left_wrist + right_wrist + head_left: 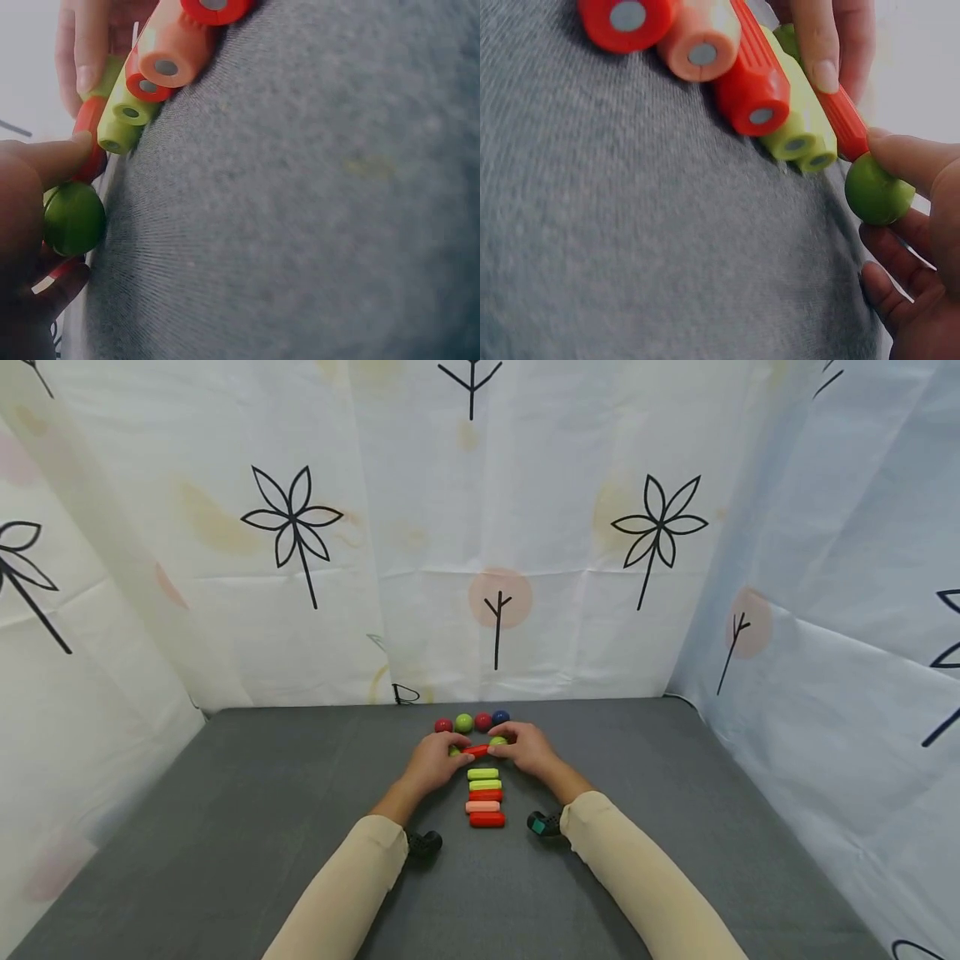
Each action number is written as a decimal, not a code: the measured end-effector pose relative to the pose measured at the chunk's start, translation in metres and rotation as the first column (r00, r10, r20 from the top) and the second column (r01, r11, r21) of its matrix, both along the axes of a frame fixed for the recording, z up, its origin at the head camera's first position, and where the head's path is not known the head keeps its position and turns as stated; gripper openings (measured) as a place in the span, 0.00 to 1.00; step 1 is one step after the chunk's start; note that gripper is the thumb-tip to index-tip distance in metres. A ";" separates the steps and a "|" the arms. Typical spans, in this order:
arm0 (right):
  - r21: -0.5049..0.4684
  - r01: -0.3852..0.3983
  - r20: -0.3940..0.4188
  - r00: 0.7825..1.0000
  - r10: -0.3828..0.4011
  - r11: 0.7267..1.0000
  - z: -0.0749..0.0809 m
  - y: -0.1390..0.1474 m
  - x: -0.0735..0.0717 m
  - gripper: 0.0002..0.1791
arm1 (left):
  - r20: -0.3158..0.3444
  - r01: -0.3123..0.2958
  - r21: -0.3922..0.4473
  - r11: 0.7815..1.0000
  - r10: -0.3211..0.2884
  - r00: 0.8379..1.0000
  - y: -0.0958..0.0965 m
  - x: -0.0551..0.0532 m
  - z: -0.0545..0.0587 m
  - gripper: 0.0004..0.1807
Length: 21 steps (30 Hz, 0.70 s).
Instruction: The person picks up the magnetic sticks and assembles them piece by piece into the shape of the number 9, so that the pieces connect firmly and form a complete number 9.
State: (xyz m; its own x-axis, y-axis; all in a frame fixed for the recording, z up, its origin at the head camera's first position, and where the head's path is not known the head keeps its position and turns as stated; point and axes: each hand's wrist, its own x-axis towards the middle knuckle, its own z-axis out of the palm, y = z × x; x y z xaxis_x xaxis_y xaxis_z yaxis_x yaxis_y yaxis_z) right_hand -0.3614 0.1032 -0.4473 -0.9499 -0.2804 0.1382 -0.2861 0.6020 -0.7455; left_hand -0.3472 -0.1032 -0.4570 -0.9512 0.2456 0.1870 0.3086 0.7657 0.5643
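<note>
Left hand [437, 760]; right hand [529, 750] — red rod [476, 751] between

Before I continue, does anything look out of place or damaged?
Nothing looks spilled or damaged. One small oddity: the pink stick sits slightly left of the red sticks beside it, so their ends look uneven.

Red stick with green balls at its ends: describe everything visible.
The red stick looks like plastic, ridged lengthwise. It is crosswise, slightly tilted, beyond the row of sticks. A green ball is at its right end, another ball at its left. Thumbs of the left grip and right grip touch it; contact with the table is unclear.
</note>
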 end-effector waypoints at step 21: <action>-0.003 0.015 -0.130 0.991 -0.015 1.000 0.008 -0.006 0.014 0.11 | -0.038 -0.033 -0.030 0.999 0.032 0.999 -0.003 0.002 -0.001 0.14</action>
State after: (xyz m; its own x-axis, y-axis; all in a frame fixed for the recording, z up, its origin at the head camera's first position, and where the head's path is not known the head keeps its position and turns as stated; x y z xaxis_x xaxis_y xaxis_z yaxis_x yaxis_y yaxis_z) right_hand -0.3476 0.0976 -0.4392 -0.9278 -0.2661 0.2616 -0.3721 0.6057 -0.7034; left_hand -0.3449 -0.1059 -0.4583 -0.9513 0.2209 0.2151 0.3037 0.7925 0.5288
